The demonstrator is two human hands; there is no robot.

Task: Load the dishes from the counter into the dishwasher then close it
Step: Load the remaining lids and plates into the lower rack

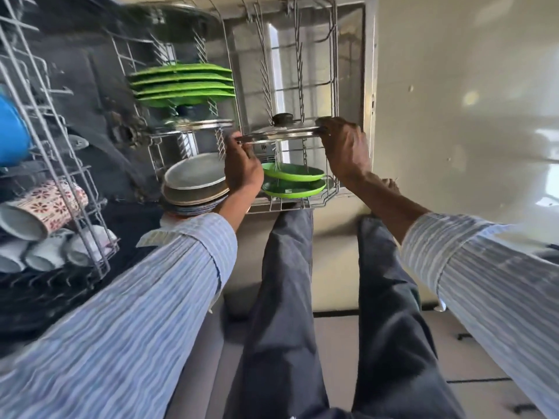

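Both hands hold a glass pot lid (pixel 279 133) with a steel rim and black knob, standing on edge over the lower dishwasher rack (pixel 290 204). My left hand (pixel 243 169) grips the lid's left edge. My right hand (pixel 344 146) grips its right edge. In the rack stand several green plates (pixel 181 84) at the back, a second glass lid (pixel 199 124), grey and beige plates (pixel 195 179) at the front left, and two green plates (pixel 293 179) below the held lid.
The upper rack (pixel 60 164) at the left holds a patterned mug (pixel 42 207), white cups (pixel 48 252) and a blue bowl (pixel 12 131). The open dishwasher door (pixel 348 71) lies under the lower rack. A cream cabinet front (pixel 453 116) is at the right. My legs (pixel 302 297) stand close to the rack.
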